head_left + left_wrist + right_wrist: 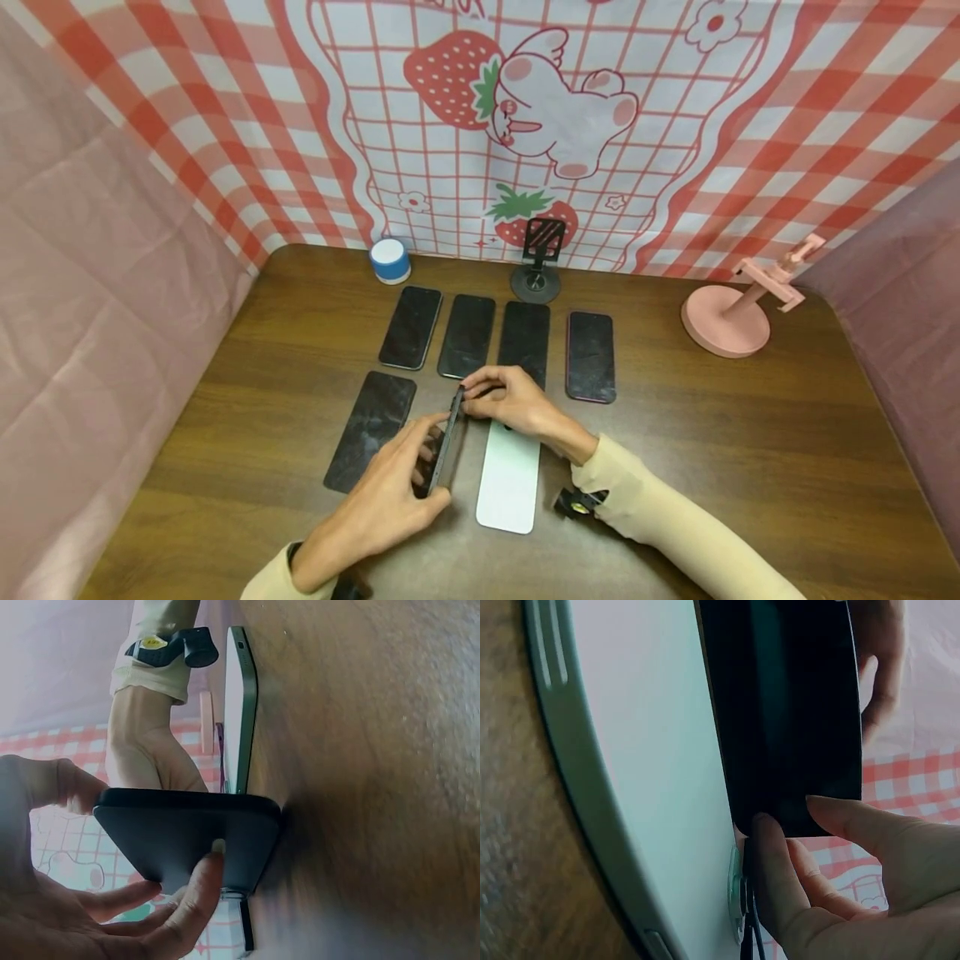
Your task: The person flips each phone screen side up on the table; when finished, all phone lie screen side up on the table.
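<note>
A dark phone [447,446] stands tilted up on a long edge, its black screen [787,712] turned toward the right hand. My left hand [390,483] grips it, with the thumb at the near end and fingertips against the dark back [180,832]. At the far end, my right hand [517,404] pinches a corner between thumb and fingers. A pale mint phone [510,483] lies back up just right of it, its upper part beneath the right hand. Left of the held phone lies a large black phone [371,429].
Behind the hands lie several dark phones in a row, including one with a purplish edge [591,358]. Farther back stand a blue-and-white round container [390,262], a black folding stand [536,283] and a pink stand [726,321]. A checked cloth [420,167] hangs behind the table.
</note>
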Demonstrator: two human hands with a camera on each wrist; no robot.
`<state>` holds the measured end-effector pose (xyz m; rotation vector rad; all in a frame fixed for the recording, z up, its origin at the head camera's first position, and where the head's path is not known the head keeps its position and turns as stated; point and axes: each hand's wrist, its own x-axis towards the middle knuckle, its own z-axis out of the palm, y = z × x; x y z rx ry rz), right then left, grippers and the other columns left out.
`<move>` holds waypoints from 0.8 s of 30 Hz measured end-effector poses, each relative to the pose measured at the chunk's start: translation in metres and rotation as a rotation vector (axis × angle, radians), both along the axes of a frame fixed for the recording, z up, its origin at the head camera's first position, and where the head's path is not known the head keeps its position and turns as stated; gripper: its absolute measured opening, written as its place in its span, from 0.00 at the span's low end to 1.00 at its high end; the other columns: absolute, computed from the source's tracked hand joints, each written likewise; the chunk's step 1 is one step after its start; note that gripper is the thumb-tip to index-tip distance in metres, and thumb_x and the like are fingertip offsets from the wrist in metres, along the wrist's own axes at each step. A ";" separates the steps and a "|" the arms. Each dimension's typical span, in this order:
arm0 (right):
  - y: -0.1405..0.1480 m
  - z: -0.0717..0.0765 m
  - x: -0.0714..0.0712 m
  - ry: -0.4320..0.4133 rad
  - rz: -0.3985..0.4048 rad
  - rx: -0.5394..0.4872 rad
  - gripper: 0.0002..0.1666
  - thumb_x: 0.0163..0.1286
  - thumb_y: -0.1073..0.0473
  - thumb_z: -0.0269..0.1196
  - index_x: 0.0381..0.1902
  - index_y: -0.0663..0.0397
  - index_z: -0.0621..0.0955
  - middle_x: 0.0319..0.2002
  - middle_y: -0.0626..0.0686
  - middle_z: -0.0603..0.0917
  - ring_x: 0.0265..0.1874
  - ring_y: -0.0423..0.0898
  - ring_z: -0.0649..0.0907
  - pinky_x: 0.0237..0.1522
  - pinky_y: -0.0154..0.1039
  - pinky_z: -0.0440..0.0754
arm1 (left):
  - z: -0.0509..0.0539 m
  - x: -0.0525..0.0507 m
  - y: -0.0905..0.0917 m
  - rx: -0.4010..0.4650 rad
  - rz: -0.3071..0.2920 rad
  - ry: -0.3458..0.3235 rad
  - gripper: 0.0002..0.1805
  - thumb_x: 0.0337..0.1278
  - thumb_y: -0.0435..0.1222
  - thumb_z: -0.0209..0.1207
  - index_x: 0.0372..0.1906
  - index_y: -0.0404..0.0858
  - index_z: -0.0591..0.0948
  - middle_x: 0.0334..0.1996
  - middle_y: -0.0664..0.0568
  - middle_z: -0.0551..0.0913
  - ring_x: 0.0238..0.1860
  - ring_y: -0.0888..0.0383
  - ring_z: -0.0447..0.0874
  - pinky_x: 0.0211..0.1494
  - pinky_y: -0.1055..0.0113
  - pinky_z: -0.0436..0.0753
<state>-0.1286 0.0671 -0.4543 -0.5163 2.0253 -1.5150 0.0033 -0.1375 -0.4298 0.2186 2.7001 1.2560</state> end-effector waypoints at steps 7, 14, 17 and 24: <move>-0.003 0.001 0.000 0.057 -0.012 0.026 0.17 0.67 0.62 0.72 0.52 0.60 0.85 0.48 0.62 0.90 0.42 0.48 0.92 0.43 0.32 0.85 | -0.003 -0.002 -0.004 0.081 0.014 0.026 0.45 0.41 0.26 0.65 0.72 0.46 0.70 0.51 0.44 0.83 0.39 0.56 0.86 0.37 0.71 0.84; -0.009 0.003 0.000 0.108 -0.012 0.067 0.18 0.64 0.62 0.75 0.51 0.60 0.86 0.46 0.61 0.91 0.43 0.49 0.92 0.43 0.34 0.87 | -0.002 -0.004 -0.009 0.111 0.065 0.018 0.43 0.40 0.23 0.66 0.70 0.45 0.73 0.50 0.43 0.84 0.40 0.55 0.87 0.38 0.70 0.86; -0.010 0.003 -0.001 0.148 -0.026 0.089 0.19 0.62 0.62 0.76 0.50 0.60 0.86 0.45 0.60 0.91 0.42 0.49 0.92 0.43 0.33 0.87 | -0.002 -0.005 -0.011 0.120 0.091 0.013 0.42 0.41 0.22 0.66 0.68 0.44 0.74 0.49 0.43 0.85 0.40 0.55 0.87 0.38 0.71 0.86; -0.011 0.002 -0.002 0.236 -0.044 0.139 0.18 0.60 0.61 0.78 0.48 0.57 0.87 0.43 0.58 0.91 0.39 0.46 0.91 0.42 0.31 0.86 | -0.003 -0.007 -0.015 0.118 0.124 -0.009 0.39 0.45 0.20 0.67 0.68 0.41 0.76 0.48 0.44 0.83 0.39 0.57 0.85 0.37 0.72 0.86</move>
